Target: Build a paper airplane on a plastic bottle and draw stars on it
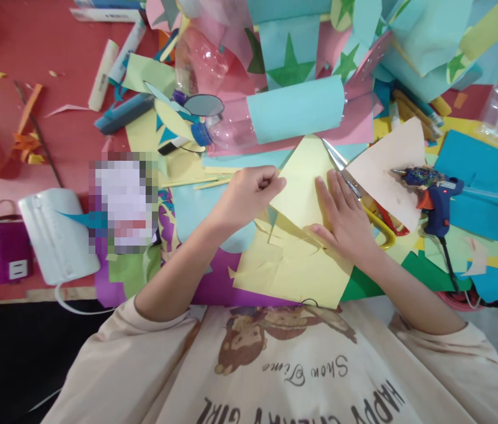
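Observation:
A small pale yellow piece of paper (297,182) lies at an angle in front of me. At its left edge, my left hand (253,191) is closed, thumb and forefinger pinching the paper. My right hand (344,215) rests flat on the right side of the same piece, fingers stretched out. Beneath it is a larger yellow sheet (293,265). Scissors with yellow handles (384,229) lie beside my right hand, partly covered by it. Just beyond, a clear plastic bottle wrapped in light blue paper (297,109) lies on its side.
A blue glue gun (438,200) lies on the right, its nozzle over a pale pink paper piece (390,171). On the left are a white case (59,235) and a blue marker (123,112). Light blue paper with green stars (291,59) stands at the back. Paper scraps surround the work area.

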The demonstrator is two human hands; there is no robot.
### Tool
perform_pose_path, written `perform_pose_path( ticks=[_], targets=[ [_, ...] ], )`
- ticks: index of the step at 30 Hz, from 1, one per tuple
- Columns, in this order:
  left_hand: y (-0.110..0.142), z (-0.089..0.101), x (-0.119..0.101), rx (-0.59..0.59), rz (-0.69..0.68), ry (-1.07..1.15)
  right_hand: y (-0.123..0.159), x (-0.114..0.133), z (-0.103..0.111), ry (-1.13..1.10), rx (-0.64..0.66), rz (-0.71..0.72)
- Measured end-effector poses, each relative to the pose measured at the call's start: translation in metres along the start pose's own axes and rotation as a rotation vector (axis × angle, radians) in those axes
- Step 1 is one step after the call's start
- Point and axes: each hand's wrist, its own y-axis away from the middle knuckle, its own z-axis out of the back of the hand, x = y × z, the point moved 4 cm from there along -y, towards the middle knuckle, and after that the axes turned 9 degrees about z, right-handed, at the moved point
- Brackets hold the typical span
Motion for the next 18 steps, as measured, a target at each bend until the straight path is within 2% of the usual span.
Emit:
perform_pose_path(
  ticks=[3, 8, 10, 14, 18],
  targets=[
    [0.018, 0.015, 0.006, -0.028, 0.037, 0.029, 0.000, -0.003, 0.000, -0.007, -0.006, -0.022],
    [0.050, 0.043, 0.031, 0.047, 0.166, -0.001, 0.000, -0.002, 0.001, 0.014, 0.002, -0.040],
    [0.056, 0.052, 0.041, 0.024, 0.186, -0.024, -0.002, -0.002, 0.002, 0.023, 0.009, -0.050],
    [0.054, 0.060, 0.053, -0.010, 0.201, -0.069, -0.004, -0.007, 0.005, 0.010, 0.009, -0.113],
    [0.040, 0.055, 0.050, 0.053, 0.134, -0.107, -0.004, -0.012, 0.015, -0.129, -0.053, -0.129]
  ],
)
